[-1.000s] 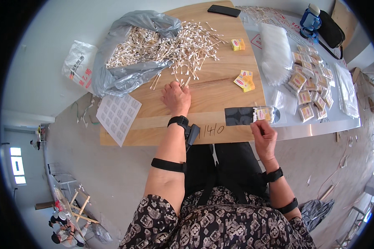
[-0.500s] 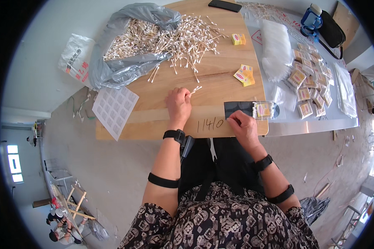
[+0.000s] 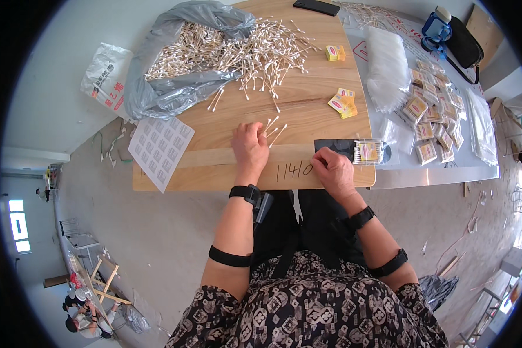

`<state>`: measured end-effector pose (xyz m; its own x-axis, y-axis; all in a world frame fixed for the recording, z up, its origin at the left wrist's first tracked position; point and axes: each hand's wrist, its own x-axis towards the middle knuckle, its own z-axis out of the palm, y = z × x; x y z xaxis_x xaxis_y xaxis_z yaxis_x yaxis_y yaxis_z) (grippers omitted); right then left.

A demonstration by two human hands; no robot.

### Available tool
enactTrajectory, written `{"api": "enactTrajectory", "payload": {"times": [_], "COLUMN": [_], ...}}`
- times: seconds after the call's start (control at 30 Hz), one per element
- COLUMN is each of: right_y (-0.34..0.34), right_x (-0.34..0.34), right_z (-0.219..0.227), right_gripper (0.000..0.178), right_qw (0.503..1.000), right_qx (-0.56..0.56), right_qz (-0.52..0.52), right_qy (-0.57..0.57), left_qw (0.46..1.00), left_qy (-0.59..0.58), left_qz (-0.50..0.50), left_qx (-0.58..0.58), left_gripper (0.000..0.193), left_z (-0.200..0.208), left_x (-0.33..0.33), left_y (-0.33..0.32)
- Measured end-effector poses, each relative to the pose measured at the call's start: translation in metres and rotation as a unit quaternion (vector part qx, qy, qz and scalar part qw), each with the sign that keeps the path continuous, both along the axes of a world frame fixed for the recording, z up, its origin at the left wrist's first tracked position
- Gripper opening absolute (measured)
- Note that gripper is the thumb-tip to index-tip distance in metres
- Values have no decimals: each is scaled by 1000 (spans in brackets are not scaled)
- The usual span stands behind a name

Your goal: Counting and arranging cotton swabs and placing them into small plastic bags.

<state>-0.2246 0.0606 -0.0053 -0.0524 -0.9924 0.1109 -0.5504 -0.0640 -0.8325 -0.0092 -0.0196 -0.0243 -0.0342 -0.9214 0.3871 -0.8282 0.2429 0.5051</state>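
Note:
My left hand (image 3: 249,148) is closed above the near part of the wooden table, with a few cotton swabs (image 3: 275,130) fanning out from its fingers. Curled with its fingertips together, my right hand (image 3: 334,172) rests by the left end of a black strip (image 3: 334,145); whatever it holds, if anything, is hidden. On the strip's right part lies a clear pack of cotton swabs (image 3: 368,152) with a yellow card in it. Beyond my left hand a large heap of loose swabs (image 3: 267,55) spills from a grey plastic bag (image 3: 156,98).
Yellow cards (image 3: 343,103) and a small stack of cards (image 3: 334,53) lie along the table's right side. A sticker sheet (image 3: 161,152) hangs over the left edge. Finished-looking swab packs (image 3: 426,124) and clear bags (image 3: 387,69) cover the side table. A phone (image 3: 316,7) lies at the far edge.
The swabs at my left hand have spread from a tight bunch into a fan. My right hand has shifted slightly and turned, its fingers curling in more.

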Motion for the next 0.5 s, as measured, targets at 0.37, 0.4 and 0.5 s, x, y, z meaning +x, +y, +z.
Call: {"api": "enactTrajectory", "payload": {"times": [0.37,0.4,0.5], "right_y": [-2,-1,-1], "right_x": [1,1,1], "right_z": [3,2,1], "right_gripper": [13,13,13], "right_qw": [1000,1000,1000], "right_qx": [15,13,9], "right_qz": [-3,-5,-10], "right_qy": [-9,-9,-8], "left_qw": [997,997,998], "left_qy": [-41,-41,-35], "left_qz": [63,62,59], "left_qx": [7,7,11], "left_gripper": [42,42,42], "left_z": [8,8,8], "left_x": [-27,-28,-30], "left_y": [25,26,28]}}
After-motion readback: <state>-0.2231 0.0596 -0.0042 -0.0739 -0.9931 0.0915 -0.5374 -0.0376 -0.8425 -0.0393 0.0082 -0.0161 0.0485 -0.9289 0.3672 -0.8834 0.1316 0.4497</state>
